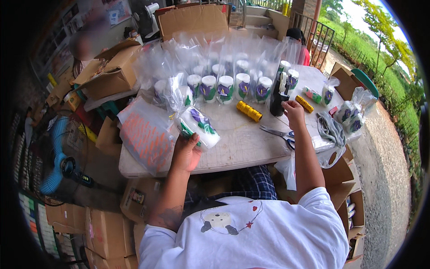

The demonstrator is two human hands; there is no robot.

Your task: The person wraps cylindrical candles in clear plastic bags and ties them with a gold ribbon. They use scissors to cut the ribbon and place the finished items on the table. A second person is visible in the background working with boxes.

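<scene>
My left hand (188, 151) is wrapped round a white candle (199, 127) with purple flowers and green leaves painted on it. The candle lies tilted in a clear plastic bag (175, 92), gathered with a yellow tie at its neck. My right hand (294, 111) is pinched closed beside a black upright device (278, 96); what its fingers hold is too small to make out. Scissors (278, 132) with blue-rimmed handles lie below that hand. A spool of golden-yellow ribbon (249, 111) rests between my hands, and a second yellow spool (304, 103) lies to the right.
Several bagged candles (225, 88) stand in rows across the far table (215, 154). Printed plastic sheets (148, 134) cover its left side. A grey cloth (330, 127) and more wrapped candles (350, 117) sit at the right. Cardboard boxes (109, 71) and a blue fan (56, 154) stand left.
</scene>
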